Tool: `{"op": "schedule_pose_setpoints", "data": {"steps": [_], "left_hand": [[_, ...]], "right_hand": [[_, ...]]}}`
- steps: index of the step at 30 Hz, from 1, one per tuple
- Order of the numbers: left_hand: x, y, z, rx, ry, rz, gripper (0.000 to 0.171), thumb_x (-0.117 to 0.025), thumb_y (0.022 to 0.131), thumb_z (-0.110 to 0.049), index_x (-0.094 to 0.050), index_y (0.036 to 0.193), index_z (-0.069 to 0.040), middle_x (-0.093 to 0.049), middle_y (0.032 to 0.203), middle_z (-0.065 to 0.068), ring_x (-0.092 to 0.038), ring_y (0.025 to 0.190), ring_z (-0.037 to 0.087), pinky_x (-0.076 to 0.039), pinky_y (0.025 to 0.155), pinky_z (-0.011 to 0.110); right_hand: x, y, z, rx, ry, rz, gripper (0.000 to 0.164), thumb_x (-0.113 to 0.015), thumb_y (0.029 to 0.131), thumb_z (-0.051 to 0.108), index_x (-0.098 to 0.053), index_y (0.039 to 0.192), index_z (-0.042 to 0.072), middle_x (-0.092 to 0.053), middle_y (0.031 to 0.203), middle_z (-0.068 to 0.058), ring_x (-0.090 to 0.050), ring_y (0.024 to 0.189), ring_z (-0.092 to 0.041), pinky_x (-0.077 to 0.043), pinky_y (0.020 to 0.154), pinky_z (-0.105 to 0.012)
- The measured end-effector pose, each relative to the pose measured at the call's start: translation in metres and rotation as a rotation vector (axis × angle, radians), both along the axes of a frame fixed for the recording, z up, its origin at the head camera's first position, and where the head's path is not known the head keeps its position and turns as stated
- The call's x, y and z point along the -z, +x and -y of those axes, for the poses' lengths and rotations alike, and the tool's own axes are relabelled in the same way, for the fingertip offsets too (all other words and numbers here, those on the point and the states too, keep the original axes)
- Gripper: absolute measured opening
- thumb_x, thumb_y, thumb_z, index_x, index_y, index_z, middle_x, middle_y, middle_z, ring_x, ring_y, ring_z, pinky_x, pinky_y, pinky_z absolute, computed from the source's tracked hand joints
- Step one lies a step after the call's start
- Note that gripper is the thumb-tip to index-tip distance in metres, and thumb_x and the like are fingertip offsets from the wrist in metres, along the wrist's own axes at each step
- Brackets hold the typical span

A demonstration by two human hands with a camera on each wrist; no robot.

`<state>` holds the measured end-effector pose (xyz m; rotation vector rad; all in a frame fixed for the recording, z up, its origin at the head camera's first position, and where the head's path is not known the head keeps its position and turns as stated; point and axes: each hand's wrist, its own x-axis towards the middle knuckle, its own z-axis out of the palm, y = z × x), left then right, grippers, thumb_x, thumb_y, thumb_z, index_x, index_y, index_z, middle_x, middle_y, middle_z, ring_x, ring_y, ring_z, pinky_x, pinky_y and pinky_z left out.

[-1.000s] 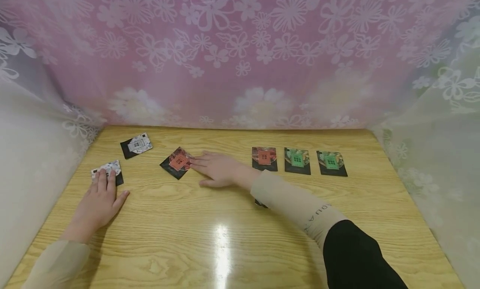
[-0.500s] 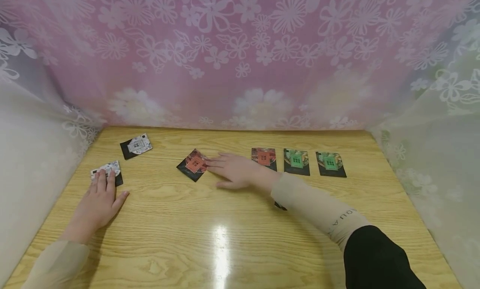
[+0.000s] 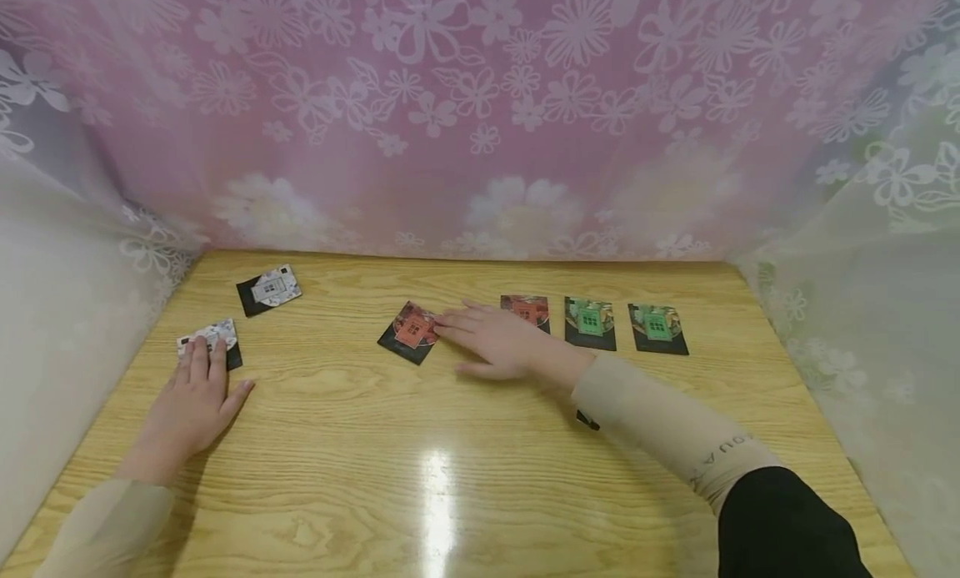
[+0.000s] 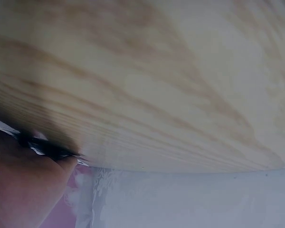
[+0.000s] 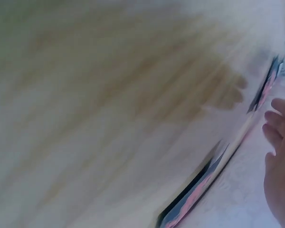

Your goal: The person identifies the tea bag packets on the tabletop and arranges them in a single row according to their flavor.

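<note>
My left hand [image 3: 191, 399] lies at the left with straight fingers resting on a flat white-and-black packet [image 3: 229, 334], covering part of it. In the left wrist view, the edge of that packet [image 4: 50, 148] shows dark beside the hand. My right hand [image 3: 498, 340] reaches across the middle, its straight fingertips at the right corner of a red-and-black packet [image 3: 408, 332] that lies turned at an angle. Behind this hand a second red packet [image 3: 525, 305] is partly hidden. The right wrist view shows my right hand [image 5: 282, 147] at the right edge.
Two green-and-black packets [image 3: 590, 323] sit in a row to the right of the second red one. Another white-and-black packet [image 3: 269, 290] lies at the back left. A floral curtain [image 3: 480, 144] closes off the back and sides of the wooden table [image 3: 315, 478].
My right hand has slid rightward over the table, and the angled red packet has moved right with it, nearer the row. My left hand has stayed on its packet.
</note>
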<state>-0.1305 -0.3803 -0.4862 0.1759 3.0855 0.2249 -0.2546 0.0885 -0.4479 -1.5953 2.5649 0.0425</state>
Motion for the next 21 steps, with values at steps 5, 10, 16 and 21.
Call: {"op": "schedule_pose_setpoints", "data": {"steps": [5,10,16,21], "left_hand": [[0.000,0.001,0.000,0.003,0.001,0.003,0.085,-0.034,0.116,-0.047,-0.009,0.161,0.021,-0.009,0.161,0.054,-0.013,0.153,0.068,-0.024,0.121,0.078],[0.001,0.002,-0.001,0.008,0.002,-0.005,0.085,-0.034,0.116,-0.047,-0.010,0.160,0.022,-0.010,0.161,0.054,-0.014,0.153,0.067,-0.024,0.121,0.077],[0.001,0.002,0.000,0.007,0.000,-0.009,0.085,-0.034,0.116,-0.047,-0.010,0.160,0.022,-0.009,0.161,0.055,-0.013,0.153,0.068,-0.024,0.121,0.078],[0.000,0.002,-0.001,0.005,0.000,-0.013,0.085,-0.034,0.116,-0.047,-0.010,0.160,0.022,-0.010,0.160,0.055,-0.015,0.151,0.070,-0.025,0.120,0.078]], "right_hand": [[0.003,0.011,0.017,0.066,-0.017,0.003,0.079,-0.043,0.111,0.057,-0.020,0.171,0.011,-0.021,0.179,-0.009,-0.019,0.167,-0.029,-0.011,0.138,-0.048],[0.006,0.023,0.037,0.122,0.002,0.048,0.085,-0.041,0.110,0.062,-0.013,0.173,0.012,-0.009,0.181,-0.011,-0.010,0.168,-0.030,-0.012,0.138,-0.046],[0.008,0.035,0.059,0.171,0.023,0.101,0.088,-0.036,0.110,0.066,-0.002,0.173,0.015,0.002,0.181,-0.013,0.001,0.169,-0.030,-0.010,0.138,-0.043],[0.006,0.044,0.076,0.202,0.019,0.108,0.088,-0.036,0.110,0.065,-0.003,0.173,0.013,0.001,0.180,-0.015,0.002,0.169,-0.032,-0.008,0.138,-0.043]]}}
